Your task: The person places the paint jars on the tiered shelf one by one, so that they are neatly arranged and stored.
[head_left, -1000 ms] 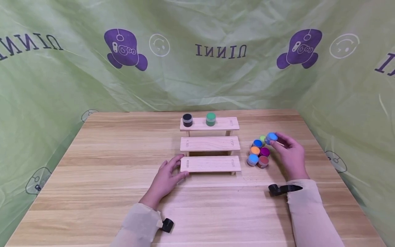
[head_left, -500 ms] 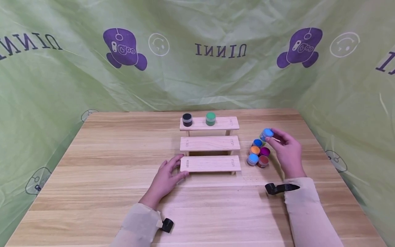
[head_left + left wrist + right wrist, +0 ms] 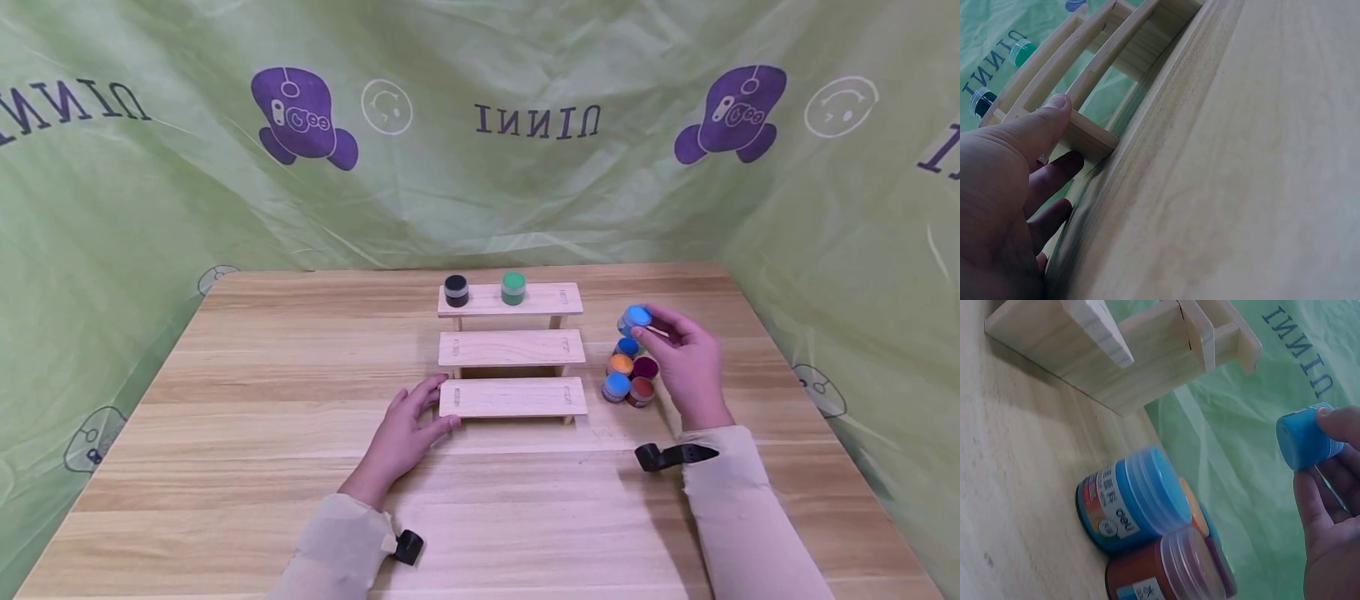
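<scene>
In the head view, my right hand [image 3: 687, 364] pinches a light-blue paint jar [image 3: 634, 320] between thumb and fingers, raised above the cluster. The right wrist view has this blue jar [image 3: 1311, 436] held tilted, clear of the table. My left hand [image 3: 405, 433] grips the left end of the lowest step of a three-step wooden stand [image 3: 512, 398], thumb at the front edge. In the left wrist view, the thumb of my left hand [image 3: 1007, 181] lies against the step, while some fingers hang below. A black-lidded jar [image 3: 456, 291] and a green jar [image 3: 513, 288] stand on the top step.
Right of the stand, several jars sit close together: dark blue [image 3: 627, 347], orange [image 3: 619, 365], purple [image 3: 645, 368], light blue [image 3: 616, 387] and brownish red [image 3: 641, 392]. They stand on a wooden table [image 3: 262, 400]. Green printed cloth [image 3: 465, 200] surrounds its back and sides.
My right hand has moved left and slightly away from me, carrying the light-blue jar past the cluster's back toward the stand. My left hand stays on the lowest step.
</scene>
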{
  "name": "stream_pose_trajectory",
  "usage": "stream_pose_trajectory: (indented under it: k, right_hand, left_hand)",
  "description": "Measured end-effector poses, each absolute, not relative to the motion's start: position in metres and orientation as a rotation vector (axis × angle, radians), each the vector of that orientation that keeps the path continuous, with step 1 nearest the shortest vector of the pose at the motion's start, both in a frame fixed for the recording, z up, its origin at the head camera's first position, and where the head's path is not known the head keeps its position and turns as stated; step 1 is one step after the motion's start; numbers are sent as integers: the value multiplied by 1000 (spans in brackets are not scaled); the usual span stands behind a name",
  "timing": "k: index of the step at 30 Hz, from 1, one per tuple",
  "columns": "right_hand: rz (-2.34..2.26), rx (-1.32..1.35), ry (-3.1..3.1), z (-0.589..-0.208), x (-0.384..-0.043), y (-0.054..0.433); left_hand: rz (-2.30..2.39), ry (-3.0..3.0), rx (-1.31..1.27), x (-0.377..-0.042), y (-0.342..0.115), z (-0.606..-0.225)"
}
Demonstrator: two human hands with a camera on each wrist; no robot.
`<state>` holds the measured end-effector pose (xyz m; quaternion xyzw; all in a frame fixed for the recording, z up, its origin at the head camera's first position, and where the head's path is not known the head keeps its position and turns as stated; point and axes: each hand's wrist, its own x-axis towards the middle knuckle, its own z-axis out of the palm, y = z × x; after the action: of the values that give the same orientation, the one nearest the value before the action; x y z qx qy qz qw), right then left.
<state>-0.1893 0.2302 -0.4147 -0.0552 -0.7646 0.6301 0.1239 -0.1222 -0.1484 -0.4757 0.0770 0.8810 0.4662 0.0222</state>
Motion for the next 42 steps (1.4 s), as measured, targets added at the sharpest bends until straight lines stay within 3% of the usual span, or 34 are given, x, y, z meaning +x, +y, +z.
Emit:
stream_pose_trajectory:
  k: [31,42]
  right_hand:
    - [1786,-1,-2362,-396,-203,204]
    - [1794,78,-2366,-389,-208,196]
  left_hand:
    - [1394,2839,173,-119,-146,-476]
    - [1601,2690,116,-121,-147,-477]
